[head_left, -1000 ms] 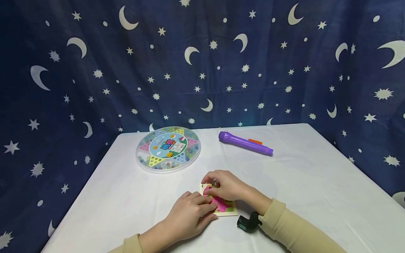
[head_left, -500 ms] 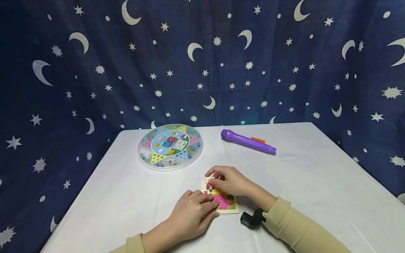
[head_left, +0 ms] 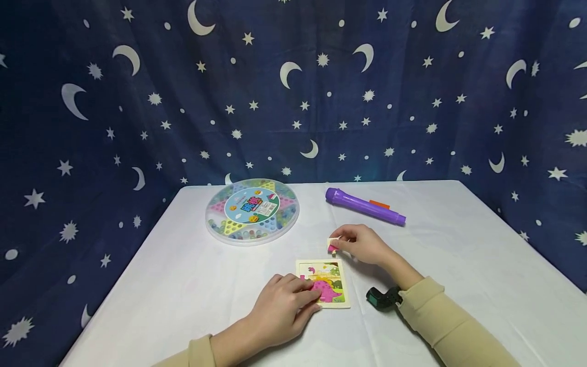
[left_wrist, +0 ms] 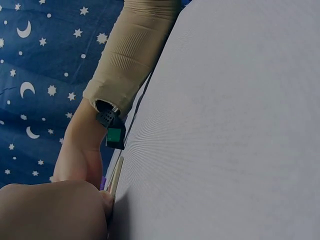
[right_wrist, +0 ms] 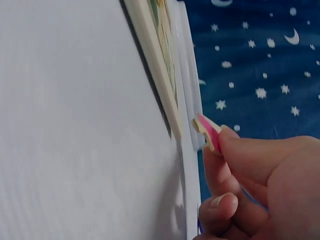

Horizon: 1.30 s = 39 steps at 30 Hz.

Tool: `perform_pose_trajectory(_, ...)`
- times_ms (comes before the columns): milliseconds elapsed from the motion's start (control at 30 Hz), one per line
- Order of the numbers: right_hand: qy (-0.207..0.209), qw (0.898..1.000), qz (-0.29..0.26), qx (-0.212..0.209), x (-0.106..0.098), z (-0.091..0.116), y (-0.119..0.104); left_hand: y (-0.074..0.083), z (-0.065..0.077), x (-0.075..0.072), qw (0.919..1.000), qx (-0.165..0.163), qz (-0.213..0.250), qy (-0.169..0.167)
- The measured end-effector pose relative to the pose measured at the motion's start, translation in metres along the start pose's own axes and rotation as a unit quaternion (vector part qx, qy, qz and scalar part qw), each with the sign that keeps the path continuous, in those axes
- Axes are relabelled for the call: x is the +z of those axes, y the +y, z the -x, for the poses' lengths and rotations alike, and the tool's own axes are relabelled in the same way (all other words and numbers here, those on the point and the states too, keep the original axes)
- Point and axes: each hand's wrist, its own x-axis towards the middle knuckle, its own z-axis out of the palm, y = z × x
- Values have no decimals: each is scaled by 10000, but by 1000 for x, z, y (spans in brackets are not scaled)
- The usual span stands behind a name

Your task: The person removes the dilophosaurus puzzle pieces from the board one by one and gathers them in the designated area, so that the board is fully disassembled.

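Pinches a small cream-and-pink puzzle piece (head_left: 332, 245) between the thumb and fingers of the right hand (head_left: 364, 245). Holds it just beyond the far edge of the square puzzle board (head_left: 335, 306), apart from it and, seen from the right wrist, lifted off the white-covered desk (head_left: 192, 285). Rests the left hand (head_left: 286, 303) along the board's left side, with the fingers loosely extended and close together, touching its upper face, and the thumb by the near edge. Partly covers a pink dinosaur (head_left: 327, 291) there, with green and yellow patches about it and a paler area at the upper left. Wears beige sleeves (head_left: 458, 326) on both arms and, at the right wrist, a black device (head_left: 384, 299) with a greenish face. Has a round transparent case (head_left: 252, 206) of colored marbles (head_left: 238, 235) toward the back left of the desk, and, to the right of it, a purple microphone (head_left: 365, 206) lying aslant with a small orange object (head_left: 379, 204) just behind. Faces a dark-blue curtain (head_left: 257, 66) printed with pale moons, stars and dots.
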Motion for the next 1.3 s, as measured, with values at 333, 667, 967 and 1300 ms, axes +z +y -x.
perform_pose_trajectory(333,944,9948,317,206,-9,-7,16,-3,-1,-1,9995,-48,317,-83)
perform_pose_trajectory(667,1270,9897,511,424,-8,-13,24,1,-2,4,9987,79,456,204)
perform_pose_trajectory(967,1129,9911,688,125,-11,-15,27,-2,-4,2,9992,170,342,154)
perform_pose_trajectory(1300,1049,9919,713,100,-16,-12,28,-3,-3,2,9991,82,416,10)
